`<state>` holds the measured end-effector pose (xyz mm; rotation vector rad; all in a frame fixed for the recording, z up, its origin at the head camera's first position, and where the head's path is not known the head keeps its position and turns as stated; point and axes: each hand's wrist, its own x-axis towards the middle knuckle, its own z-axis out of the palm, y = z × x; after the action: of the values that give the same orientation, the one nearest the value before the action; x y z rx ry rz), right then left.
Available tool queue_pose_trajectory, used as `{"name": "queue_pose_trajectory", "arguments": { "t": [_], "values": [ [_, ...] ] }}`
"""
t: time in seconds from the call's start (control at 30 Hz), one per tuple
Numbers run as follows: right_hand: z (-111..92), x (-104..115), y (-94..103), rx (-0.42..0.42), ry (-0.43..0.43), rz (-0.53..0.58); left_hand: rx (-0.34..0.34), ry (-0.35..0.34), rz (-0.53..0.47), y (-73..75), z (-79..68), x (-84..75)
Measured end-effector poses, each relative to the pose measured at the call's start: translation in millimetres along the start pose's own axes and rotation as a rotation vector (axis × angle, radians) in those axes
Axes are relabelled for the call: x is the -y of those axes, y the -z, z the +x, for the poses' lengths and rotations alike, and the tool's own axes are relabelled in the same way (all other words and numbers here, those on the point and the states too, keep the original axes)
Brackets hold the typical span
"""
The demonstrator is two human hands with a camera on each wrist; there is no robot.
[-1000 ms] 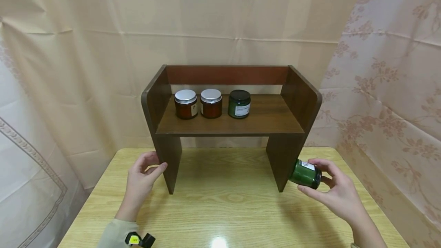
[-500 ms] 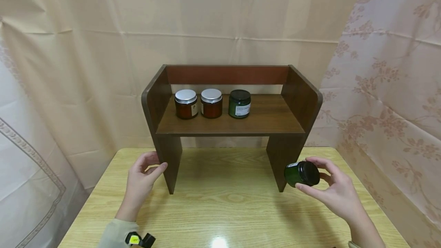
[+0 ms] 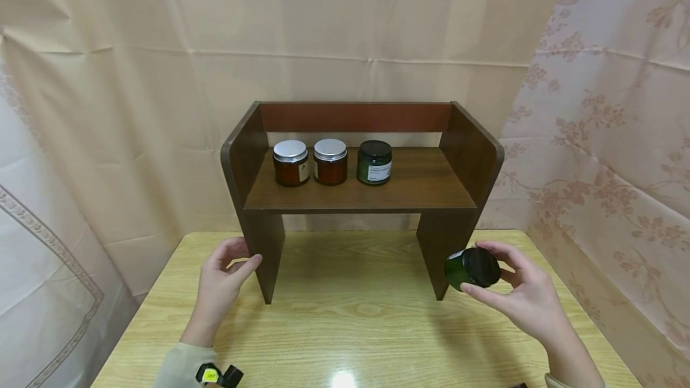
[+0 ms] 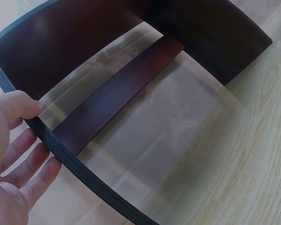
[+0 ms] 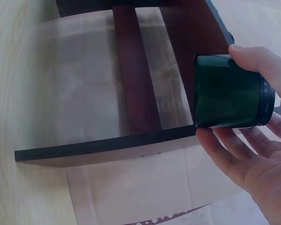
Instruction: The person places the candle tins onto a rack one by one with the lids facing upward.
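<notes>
My right hand (image 3: 525, 292) grips a green glass jar (image 3: 456, 270) with a black lid, thumb on one side and fingers on the other. The jar lies tipped on its side in the air, lid towards me, in front of the shelf's right side panel. In the right wrist view its green base end (image 5: 227, 91) points left. My left hand (image 3: 223, 274) pinches the front edge of the left side panel of a dark brown wooden shelf (image 3: 345, 199). In the left wrist view the thumb (image 4: 23, 104) lies over that edge, with the fingers along the outer face.
On the upper board stand two amber jars (image 3: 291, 171) (image 3: 331, 171) with silver lids at the left and a green jar (image 3: 374, 169) with a black lid near the middle. The shelf stands on a light wood table (image 3: 345, 340) before a beige curtain (image 3: 345, 29).
The right hand has turned the green jar so its black lid faces me more, and the jar has shifted slightly left. The left hand keeps its place on the panel.
</notes>
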<state>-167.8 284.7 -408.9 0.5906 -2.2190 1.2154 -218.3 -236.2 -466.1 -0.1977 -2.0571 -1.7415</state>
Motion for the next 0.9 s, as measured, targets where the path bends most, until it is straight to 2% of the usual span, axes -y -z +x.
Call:
{"name": "queue_pose_trajectory", "arguments": {
  "t": [0.4,0.57,0.77,0.9],
  "values": [
    [7.4,6.2,3.5,0.019,0.048,-0.04,0.007,0.01,0.013,0.7,-1.5,-2.5],
    [10.7,8.7,9.9,0.017,0.086,-0.048,0.004,0.004,-0.003,-1.1,-0.9,-2.2],
    [17.4,15.8,18.6,0.03,0.08,-0.053,0.002,0.015,0.009,0.0,-0.2,1.0],
    [22.5,20.5,19.4,0.001,0.168,-0.041,-0.005,0.02,0.008,0.2,-0.9,0.0]
  ]
}}
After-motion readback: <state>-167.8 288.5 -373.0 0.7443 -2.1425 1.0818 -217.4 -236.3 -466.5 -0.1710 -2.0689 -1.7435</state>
